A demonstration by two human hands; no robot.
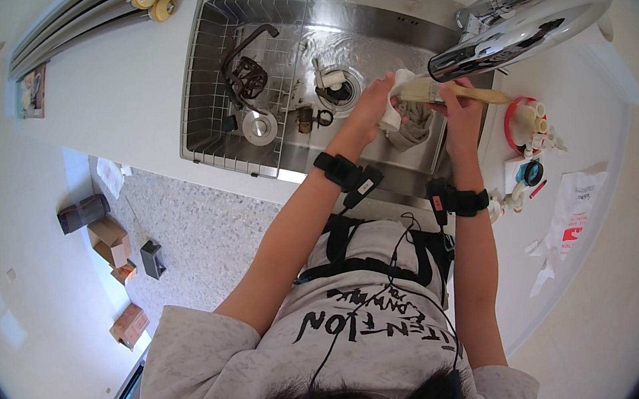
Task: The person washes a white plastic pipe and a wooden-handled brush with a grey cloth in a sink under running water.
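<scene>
In my left hand (371,108) is a white fitting (391,118), probably plastic, partly covered by the fingers. My right hand (463,110) grips a flat paintbrush (420,90) with a wooden handle, its pale bristles at the white fitting. Both hands are over the right side of a stainless steel sink (354,165), below the chrome faucet (485,46). A grey-brown cloth (414,132) lies bunched beneath them. By the drain are a white pipe piece (330,79) and a dirty brown fitting (304,120). Water wets the basin floor.
A wire rack (229,161) lines the sink's left side, around a brown bent pipe (236,52) and a round metal strainer (259,127). Long metal tubes (89,18) lie on the left counter. On the right are a red-rimmed container (511,125) of fittings and a plastic bag (573,215).
</scene>
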